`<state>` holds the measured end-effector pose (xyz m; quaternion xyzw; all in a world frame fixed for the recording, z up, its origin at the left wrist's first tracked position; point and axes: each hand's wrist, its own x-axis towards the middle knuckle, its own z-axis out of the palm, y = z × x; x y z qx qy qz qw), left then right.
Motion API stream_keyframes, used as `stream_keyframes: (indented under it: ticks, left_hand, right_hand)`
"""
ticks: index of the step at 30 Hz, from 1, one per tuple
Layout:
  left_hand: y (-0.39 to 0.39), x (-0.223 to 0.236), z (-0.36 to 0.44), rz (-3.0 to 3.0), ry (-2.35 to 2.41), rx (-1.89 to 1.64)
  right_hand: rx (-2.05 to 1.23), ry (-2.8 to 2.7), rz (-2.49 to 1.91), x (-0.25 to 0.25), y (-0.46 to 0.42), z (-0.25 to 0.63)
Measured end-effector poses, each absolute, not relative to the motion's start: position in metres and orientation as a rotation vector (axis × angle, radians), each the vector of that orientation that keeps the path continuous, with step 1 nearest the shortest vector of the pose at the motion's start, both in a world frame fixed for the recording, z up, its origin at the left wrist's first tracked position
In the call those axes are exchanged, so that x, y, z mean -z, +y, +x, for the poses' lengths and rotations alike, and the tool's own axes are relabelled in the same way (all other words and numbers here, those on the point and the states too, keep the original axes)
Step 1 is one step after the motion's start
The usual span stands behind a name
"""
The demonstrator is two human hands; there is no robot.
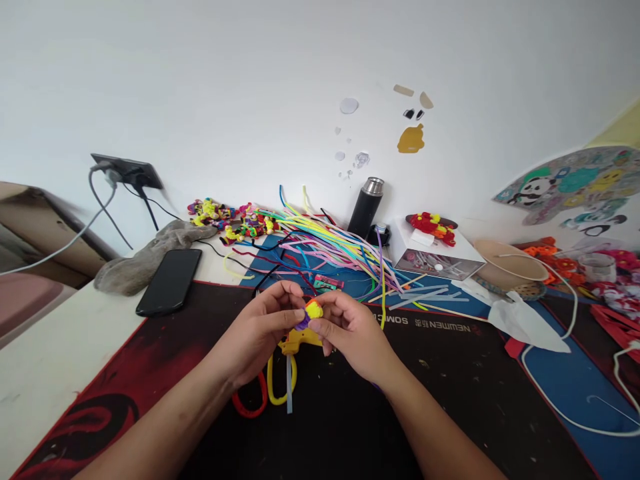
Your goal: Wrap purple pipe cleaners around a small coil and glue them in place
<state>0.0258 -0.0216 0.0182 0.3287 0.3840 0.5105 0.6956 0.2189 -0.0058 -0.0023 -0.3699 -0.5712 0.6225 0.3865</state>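
Note:
Above the dark mat, a small fuzzy yellow, purple and orange pipe-cleaner piece (314, 309) sits between my two hands. My left hand (263, 327) pinches its purple side between thumb and fingers. From the other side, the thumb and fingers of my right hand (355, 328) close on the yellow part. Beneath them lies a yellow glue gun (295, 342), partly hidden, with a translucent glue stick (289, 390) poking out toward me. Beside it are a red loop handle (251, 415) and a yellow loop (271, 383); my left hand covers what joins them.
A heap of colourful pipe cleaners (335, 243) spreads behind my hands, near a black thermos (367, 207). Finished pipe-cleaner figures (250, 227) lie at back left. A phone (169, 283) rests left. Right are a white box (435, 253), clear glue sticks (425, 293) and a white cable (550, 410).

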Motion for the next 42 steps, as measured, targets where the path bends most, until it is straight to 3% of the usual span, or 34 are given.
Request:
stream_keyframes:
  ticks: [42]
  left_hand:
    - [-0.021,-0.0151,0.0291,0.775,0.835,-1.167]
  right_hand:
    - [-1.59,-1.319,-0.985,-0.0008,-0.0035,0.2185]
